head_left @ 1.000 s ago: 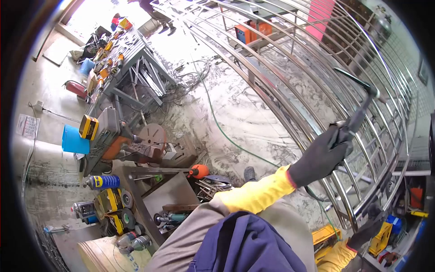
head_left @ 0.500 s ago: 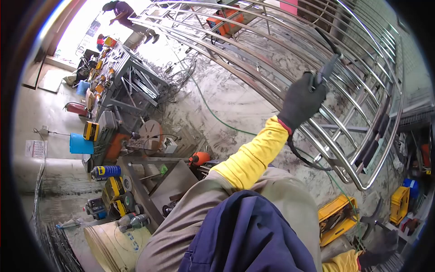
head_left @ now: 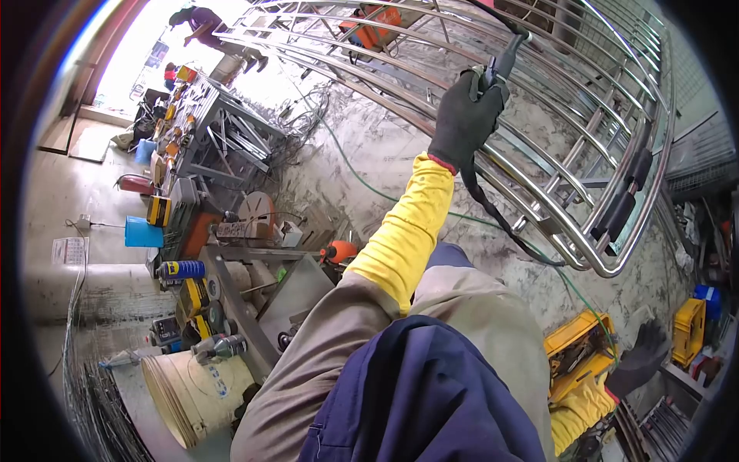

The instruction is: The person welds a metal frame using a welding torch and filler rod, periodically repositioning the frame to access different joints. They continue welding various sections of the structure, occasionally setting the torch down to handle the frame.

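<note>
My left hand [head_left: 468, 119], in a black glove and yellow sleeve, is closed around a grey hand tool [head_left: 504, 61] that looks like a welding clamp or torch. A black cable [head_left: 508, 23] meets the tool's far end. Another stretch of dark cable hangs from below my wrist towards the frame's lower corner. Beneath this hand lies a large frame of shiny bent metal tubes [head_left: 523, 181]. At the lower right, my right hand [head_left: 640, 360], also black-gloved, has its fingers stretched out and holds nothing visible. It is beside a yellow crate [head_left: 581, 377] of dark pieces.
A green hose [head_left: 350, 169] crosses the stained floor. To the left stand a cluttered metal workbench [head_left: 204, 127], a blue spray can [head_left: 182, 269] and a cream bucket [head_left: 196, 400]. An orange machine [head_left: 373, 27] sits behind the tubes. Another person [head_left: 208, 27] bends over at the far left.
My left hand has moved left and upward in view with the grey tool still held. My right hand has risen further into view, its fingers now clearly spread. The view has shifted slightly.
</note>
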The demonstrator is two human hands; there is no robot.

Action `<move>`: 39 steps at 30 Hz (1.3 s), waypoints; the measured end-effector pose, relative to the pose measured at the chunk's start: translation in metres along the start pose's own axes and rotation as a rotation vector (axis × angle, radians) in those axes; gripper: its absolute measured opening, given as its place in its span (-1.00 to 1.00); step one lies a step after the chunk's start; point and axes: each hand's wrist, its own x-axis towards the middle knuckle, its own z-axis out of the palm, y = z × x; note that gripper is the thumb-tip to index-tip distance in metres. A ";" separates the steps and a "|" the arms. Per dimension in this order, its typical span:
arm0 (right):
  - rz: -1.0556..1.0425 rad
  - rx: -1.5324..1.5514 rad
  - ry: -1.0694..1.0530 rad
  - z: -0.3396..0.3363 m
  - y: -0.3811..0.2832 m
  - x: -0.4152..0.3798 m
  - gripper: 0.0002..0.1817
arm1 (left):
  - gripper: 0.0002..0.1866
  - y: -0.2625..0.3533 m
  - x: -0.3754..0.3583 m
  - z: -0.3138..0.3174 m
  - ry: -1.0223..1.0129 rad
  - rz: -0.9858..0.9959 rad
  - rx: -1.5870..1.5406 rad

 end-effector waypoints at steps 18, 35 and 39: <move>-0.170 0.400 -0.831 0.256 -0.075 0.046 -0.38 | -0.77 -0.004 0.005 -0.005 -0.055 -0.091 0.035; -0.072 -0.052 -0.593 0.286 0.035 0.045 -0.50 | -0.81 -0.006 0.008 -0.007 -0.065 -0.093 -0.077; 0.039 0.500 -0.631 0.273 0.041 0.042 -0.55 | -0.78 -0.026 0.018 -0.021 -0.109 0.465 0.281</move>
